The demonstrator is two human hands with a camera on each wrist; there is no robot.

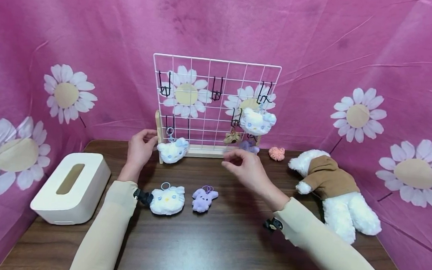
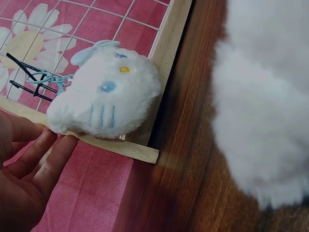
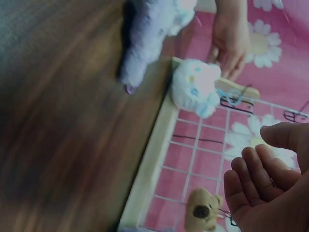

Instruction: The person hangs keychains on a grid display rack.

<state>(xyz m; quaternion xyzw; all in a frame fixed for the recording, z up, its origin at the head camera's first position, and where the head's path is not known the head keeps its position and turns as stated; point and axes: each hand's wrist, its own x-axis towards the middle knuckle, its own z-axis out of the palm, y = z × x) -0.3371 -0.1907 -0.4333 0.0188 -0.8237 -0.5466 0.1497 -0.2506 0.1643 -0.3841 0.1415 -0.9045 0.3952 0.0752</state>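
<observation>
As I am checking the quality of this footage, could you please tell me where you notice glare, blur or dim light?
Head view: pale glare on the near tabletop; left wrist view: the large white plush at the right edge is out of focus, the hanging white plush clearer; right wrist view: the tabletop is dim and smeared, the purple plush blurred.

Pink daisy-print drapes (image 1: 224, 22) around a wood-grain table (image 1: 231, 245) suggest a curtained-off tabletop booth.

cat plushes (image 1: 167, 201) white, bows (image 1: 182, 143) light blue; hooks (image 1: 216, 95) black; backdrop (image 1: 224, 22) pink, daisy-patterned.
</observation>
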